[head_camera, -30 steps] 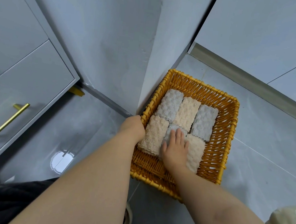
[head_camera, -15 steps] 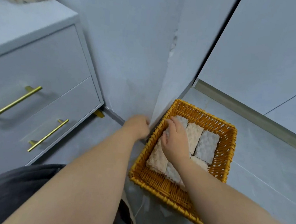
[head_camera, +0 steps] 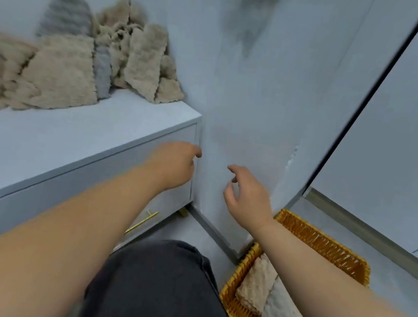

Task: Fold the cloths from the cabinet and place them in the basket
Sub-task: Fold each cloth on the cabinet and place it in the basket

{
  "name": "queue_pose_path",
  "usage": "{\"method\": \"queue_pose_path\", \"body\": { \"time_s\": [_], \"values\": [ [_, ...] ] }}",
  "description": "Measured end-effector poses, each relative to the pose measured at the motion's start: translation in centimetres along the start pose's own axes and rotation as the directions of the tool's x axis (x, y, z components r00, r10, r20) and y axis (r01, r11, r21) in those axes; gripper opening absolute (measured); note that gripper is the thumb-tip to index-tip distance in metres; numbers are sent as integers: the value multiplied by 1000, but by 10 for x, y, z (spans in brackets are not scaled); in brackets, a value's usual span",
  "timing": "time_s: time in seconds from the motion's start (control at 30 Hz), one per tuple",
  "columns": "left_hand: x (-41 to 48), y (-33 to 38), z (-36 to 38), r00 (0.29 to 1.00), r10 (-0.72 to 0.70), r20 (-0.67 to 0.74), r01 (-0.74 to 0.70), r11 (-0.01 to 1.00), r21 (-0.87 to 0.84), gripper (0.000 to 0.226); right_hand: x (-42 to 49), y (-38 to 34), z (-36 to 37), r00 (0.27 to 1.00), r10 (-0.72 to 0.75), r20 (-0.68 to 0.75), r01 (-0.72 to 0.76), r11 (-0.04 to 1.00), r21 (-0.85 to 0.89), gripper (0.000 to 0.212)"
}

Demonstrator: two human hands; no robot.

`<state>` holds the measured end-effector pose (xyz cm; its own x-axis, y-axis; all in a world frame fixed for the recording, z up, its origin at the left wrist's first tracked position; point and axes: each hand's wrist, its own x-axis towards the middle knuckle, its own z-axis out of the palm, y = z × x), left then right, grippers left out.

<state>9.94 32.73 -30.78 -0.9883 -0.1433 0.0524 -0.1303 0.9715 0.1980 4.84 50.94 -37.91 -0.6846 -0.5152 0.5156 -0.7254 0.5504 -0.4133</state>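
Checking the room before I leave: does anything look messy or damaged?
Yes. The loose cloths on the cabinet lie in a crumpled, unfolded heap. The wall corner above the basket shows a chipped patch. The folded cloths in the basket look tidy.

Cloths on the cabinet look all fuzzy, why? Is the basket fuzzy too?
Head view: the cloths are smeared, likely motion blur. Head view: the basket weave is soft too, though less so. Head view: the light is even, with no glare on the cabinet top.
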Motion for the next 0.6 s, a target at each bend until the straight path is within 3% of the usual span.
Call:
{"method": "queue_pose_path", "body": {
  "time_s": [0.13, 0.27, 0.37, 0.47, 0.6],
  "values": [
    [-20, -52, -36, 974, -64, -216, 57, 998, -40, 41, 60, -48, 7, 996, -70, -45, 71, 997, 8, 39],
    [-39, -110, -52, 936, -206, -287, 182, 977, -108, 42, 104, -101, 27, 995, -101, 10, 100, 992, 79, 40],
    [-49, -140, -47, 925, -285, -250, 273, 958, -82, 48, 122, -123, 43, 996, -29, 85, 18, 992, 126, 41],
    [-58, -179, -43, 875, -453, -173, 459, 888, -3, 57, 145, -153, 73, 975, 89, 201, -128, 973, 189, 45],
    [-51, -200, -41, 852, -480, -210, 502, 862, 66, 62, 166, -172, 104, 945, 200, 258, -217, 976, 39, 50]
  ]
}}
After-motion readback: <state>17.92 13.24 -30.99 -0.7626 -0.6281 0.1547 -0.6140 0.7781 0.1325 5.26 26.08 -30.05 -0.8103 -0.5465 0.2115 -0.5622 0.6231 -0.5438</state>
